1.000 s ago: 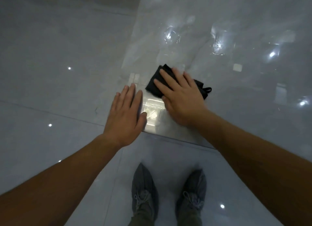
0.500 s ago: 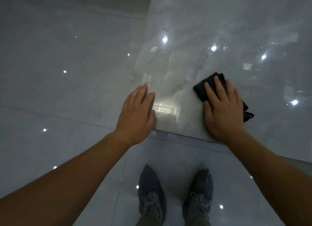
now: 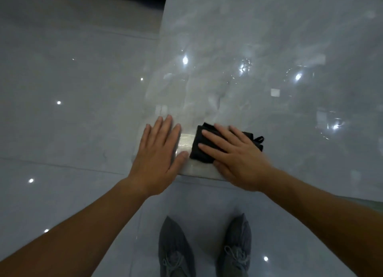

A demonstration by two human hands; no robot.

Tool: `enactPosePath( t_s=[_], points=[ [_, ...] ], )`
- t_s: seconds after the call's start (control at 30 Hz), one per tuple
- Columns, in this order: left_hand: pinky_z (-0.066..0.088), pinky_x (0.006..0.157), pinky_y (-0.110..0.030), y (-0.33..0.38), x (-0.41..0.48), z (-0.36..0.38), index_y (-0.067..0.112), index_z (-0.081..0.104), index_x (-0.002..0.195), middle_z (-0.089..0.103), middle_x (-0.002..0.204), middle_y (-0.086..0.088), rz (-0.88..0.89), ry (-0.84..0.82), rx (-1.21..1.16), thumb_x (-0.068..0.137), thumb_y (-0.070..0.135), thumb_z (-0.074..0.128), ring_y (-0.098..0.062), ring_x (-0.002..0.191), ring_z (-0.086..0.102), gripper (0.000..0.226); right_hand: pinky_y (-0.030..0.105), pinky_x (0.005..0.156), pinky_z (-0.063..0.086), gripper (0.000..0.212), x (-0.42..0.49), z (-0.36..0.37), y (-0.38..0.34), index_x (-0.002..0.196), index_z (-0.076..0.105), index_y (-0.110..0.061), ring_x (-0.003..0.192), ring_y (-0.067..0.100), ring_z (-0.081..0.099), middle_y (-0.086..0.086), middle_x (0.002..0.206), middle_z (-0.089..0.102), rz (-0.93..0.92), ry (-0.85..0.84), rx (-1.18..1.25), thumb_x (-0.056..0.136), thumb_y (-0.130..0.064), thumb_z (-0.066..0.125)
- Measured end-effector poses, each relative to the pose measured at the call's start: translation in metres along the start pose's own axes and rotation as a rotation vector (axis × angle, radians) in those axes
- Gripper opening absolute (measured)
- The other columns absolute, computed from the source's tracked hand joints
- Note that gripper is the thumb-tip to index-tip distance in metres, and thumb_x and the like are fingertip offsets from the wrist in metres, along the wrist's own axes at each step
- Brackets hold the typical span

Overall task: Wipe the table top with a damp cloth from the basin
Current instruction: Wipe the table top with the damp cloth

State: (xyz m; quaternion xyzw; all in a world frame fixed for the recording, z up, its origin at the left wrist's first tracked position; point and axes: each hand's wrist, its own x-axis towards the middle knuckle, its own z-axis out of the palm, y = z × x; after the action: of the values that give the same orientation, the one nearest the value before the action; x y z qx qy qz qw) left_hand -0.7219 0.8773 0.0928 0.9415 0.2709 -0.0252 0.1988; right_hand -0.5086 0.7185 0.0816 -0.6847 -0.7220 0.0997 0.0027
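the right hand [image 3: 238, 154] presses flat, fingers straight, on the folded black cloth [image 3: 202, 150] to wipe. the left hand [image 3: 157, 156], fingers spread, rests on the table top [image 3: 269, 38] corner, likely for bracing.

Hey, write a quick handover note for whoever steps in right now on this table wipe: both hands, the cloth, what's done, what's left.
Left hand: open, flat on the near left corner of the glossy grey marble table top, holding nothing.
Right hand: open, fingers straight, pressing the folded black cloth onto the top by the front edge.
Basin: not in view.
Done: wet-looking streaks across the middle suggest part is wiped.
Left: probably the rest of the top; the extent is unclear.
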Motion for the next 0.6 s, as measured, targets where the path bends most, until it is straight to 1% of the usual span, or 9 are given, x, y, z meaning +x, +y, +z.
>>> enactPosePath(
  t_s=[0.1,0.17,0.23,0.3,0.33,0.4,0.43,0.5,0.6],
  points=[
    [-0.008,0.123,-0.047,0.019,0.039,0.004,0.019,0.019,0.158,0.001,0.168,-0.008,-0.055,-0.012,0.003,0.097,0.058,0.014,-0.025,0.154,-0.006,0.072,0.058,0.12,0.022,0.055,-0.026,-0.009,0.067,0.155,0.035,-0.029,0.154,0.033,0.018,0.003,0.166,0.024,0.295,0.043,0.06,0.101,-0.04,0.037],
    [-0.009,0.121,-0.053,0.03,0.057,0.012,0.023,0.017,0.158,-0.002,0.168,-0.008,-0.104,-0.04,0.073,0.095,0.059,0.018,-0.029,0.154,-0.008,0.072,0.059,0.119,0.022,0.059,-0.031,-0.017,0.116,0.156,0.03,-0.027,0.152,0.036,0.019,0.006,0.167,0.022,0.554,0.056,0.084,0.1,-0.044,0.029],
    [-0.007,0.12,-0.059,0.039,0.063,0.017,0.024,0.017,0.157,-0.001,0.167,-0.012,-0.148,-0.047,0.144,0.093,0.058,0.023,-0.033,0.153,-0.008,0.072,0.058,0.119,0.022,0.064,-0.018,-0.024,0.154,0.157,0.031,-0.024,0.15,0.04,0.021,0.009,0.166,0.022,0.772,0.105,0.085,0.098,-0.046,0.023],
    [-0.004,0.119,-0.061,0.044,0.064,0.018,0.023,0.022,0.155,0.004,0.167,-0.014,-0.174,-0.026,0.151,0.092,0.055,0.029,-0.035,0.153,-0.004,0.071,0.055,0.121,0.017,0.064,0.009,-0.033,0.177,0.157,0.028,-0.022,0.151,0.04,0.018,0.01,0.167,0.018,0.912,0.154,0.108,0.098,-0.045,0.023],
    [-0.003,0.119,-0.061,0.045,0.064,0.017,0.023,0.025,0.154,0.006,0.166,-0.014,-0.181,-0.017,0.138,0.091,0.055,0.032,-0.035,0.153,-0.002,0.07,0.054,0.123,0.013,0.062,0.025,-0.035,0.181,0.158,0.026,-0.023,0.152,0.039,0.014,0.01,0.168,0.015,0.944,0.171,0.134,0.099,-0.043,0.025],
    [-0.003,0.119,-0.06,0.048,0.065,0.015,0.023,0.029,0.152,0.01,0.166,-0.014,-0.193,-0.022,0.123,0.089,0.054,0.035,-0.034,0.153,0.0,0.07,0.053,0.124,0.007,0.059,0.049,-0.035,0.18,0.159,0.022,-0.024,0.154,0.037,0.008,0.007,0.169,0.01,0.918,0.179,0.163,0.103,-0.041,0.028],
    [-0.004,0.119,-0.059,0.051,0.066,0.014,0.022,0.03,0.151,0.01,0.166,-0.014,-0.208,-0.028,0.121,0.088,0.053,0.035,-0.034,0.153,0.001,0.07,0.052,0.124,0.007,0.059,0.054,-0.034,0.176,0.159,0.022,-0.024,0.154,0.037,0.008,0.007,0.169,0.01,0.857,0.172,0.153,0.103,-0.041,0.029],
    [-0.004,0.12,-0.057,0.061,0.068,0.011,0.02,0.032,0.15,0.012,0.165,-0.016,-0.244,-0.035,0.112,0.086,0.05,0.036,-0.034,0.153,0.002,0.07,0.052,0.124,0.009,0.058,0.047,-0.029,0.161,0.158,0.025,-0.025,0.154,0.036,0.01,0.006,0.169,0.013,0.679,0.134,0.13,0.103,-0.041,0.032],
    [-0.002,0.12,-0.056,0.086,0.071,0.009,0.016,0.038,0.145,0.018,0.163,-0.017,-0.263,-0.041,0.076,0.087,0.046,0.038,-0.032,0.153,0.008,0.066,0.053,0.123,0.016,0.058,-0.002,-0.019,0.136,0.156,0.034,-0.027,0.153,0.034,0.017,0.004,0.167,0.022,0.422,0.074,0.098,0.101,-0.046,0.034]
  ],
)
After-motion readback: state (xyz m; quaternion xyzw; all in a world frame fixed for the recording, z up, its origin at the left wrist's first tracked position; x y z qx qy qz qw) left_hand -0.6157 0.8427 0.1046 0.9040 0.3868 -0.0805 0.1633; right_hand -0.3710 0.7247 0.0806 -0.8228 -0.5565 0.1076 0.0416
